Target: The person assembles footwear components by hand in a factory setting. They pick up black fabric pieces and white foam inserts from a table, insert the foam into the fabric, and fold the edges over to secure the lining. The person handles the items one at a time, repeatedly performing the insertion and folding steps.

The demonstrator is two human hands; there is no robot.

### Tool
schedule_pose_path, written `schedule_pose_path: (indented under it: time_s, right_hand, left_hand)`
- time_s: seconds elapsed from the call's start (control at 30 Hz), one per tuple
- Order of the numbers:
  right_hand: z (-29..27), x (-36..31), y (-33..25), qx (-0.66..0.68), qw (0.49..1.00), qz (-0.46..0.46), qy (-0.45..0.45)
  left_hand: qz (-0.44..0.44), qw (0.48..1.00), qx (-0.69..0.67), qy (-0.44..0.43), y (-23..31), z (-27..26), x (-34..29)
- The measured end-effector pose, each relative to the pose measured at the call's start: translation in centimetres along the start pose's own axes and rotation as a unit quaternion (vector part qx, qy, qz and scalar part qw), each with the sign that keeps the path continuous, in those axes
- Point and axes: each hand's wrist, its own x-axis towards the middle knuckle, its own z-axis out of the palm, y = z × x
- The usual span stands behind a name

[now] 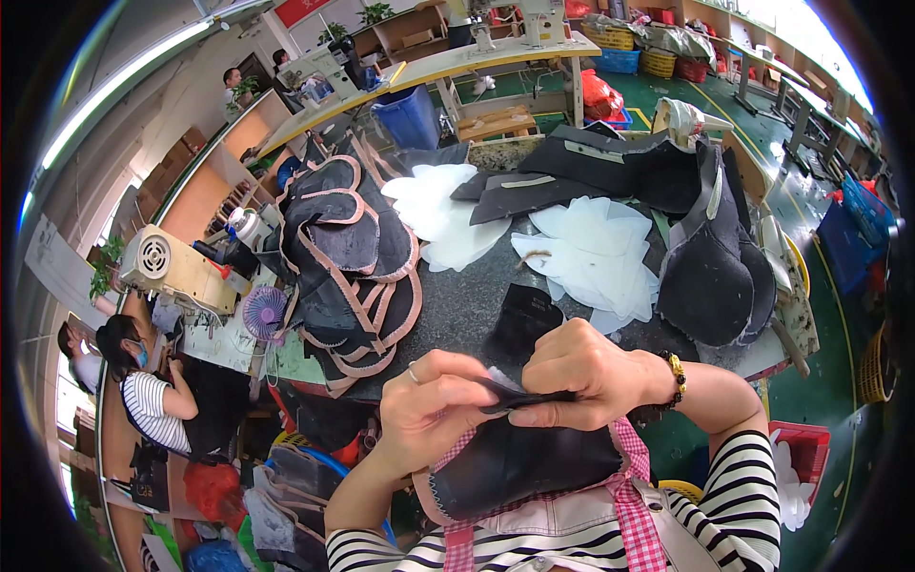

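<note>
At the table's near edge my left hand (434, 408) and my right hand (589, 383) are close together, both closed on a black fabric panel (529, 462). Its upper edge is folded between my thumbs and fingers, while the rest hangs in front of my body. Pinkish zigzag-stitched trim runs along its side edges. A bit of white material shows beside my left fingers. Just beyond my hands lies a small black fabric piece (524, 319). White petal-shaped sheets (596, 253) are stacked farther back.
Black panels with pinkish trim (357, 257) are heaped at the table's left. Black bra cups (715, 276) lie at the right, below long black strips (600, 162). A purple fan (265, 313) and sewing machine (176, 270) stand left, near a seated co-worker (157, 386).
</note>
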Motion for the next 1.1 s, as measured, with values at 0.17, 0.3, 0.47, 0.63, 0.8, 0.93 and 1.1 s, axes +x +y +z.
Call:
schedule_pose_path:
  time_s: [0.17,0.3,0.47,0.63,0.8,0.93,1.1]
  right_hand:
    - [-0.1,0.3,-0.3,-0.026,0.998,0.009,-0.052]
    - [0.3,0.3,-0.8,-0.051,0.996,0.029,-0.068]
    - [1.5,0.7,-1.0,-0.046,0.998,-0.016,-0.035]
    - [2.0,1.1,-0.9,-0.025,0.998,-0.041,-0.040]
    - [2.0,1.2,-0.9,-0.034,0.997,-0.046,-0.052]
    - [1.3,-1.4,-0.9,-0.033,0.998,-0.026,-0.051]
    - [-0.1,-2.3,-1.7,-0.087,0.994,0.017,-0.070]
  left_hand:
    - [-0.220,0.938,-0.266,-0.043,-0.1,-0.8,0.1]
    - [-0.215,0.946,-0.239,-0.043,-0.2,-1.2,-0.2]
    - [-0.152,0.973,-0.168,-0.047,-0.4,-1.4,-1.0]
    - [-0.220,0.950,-0.222,0.010,1.4,-1.3,-1.0]
    - [-0.129,0.987,-0.060,-0.074,1.4,-2.6,-1.5]
    - [-0.149,0.986,-0.041,-0.065,1.3,-3.2,-3.1]
    - [-0.157,0.984,-0.028,-0.082,0.2,-4.1,-2.5]
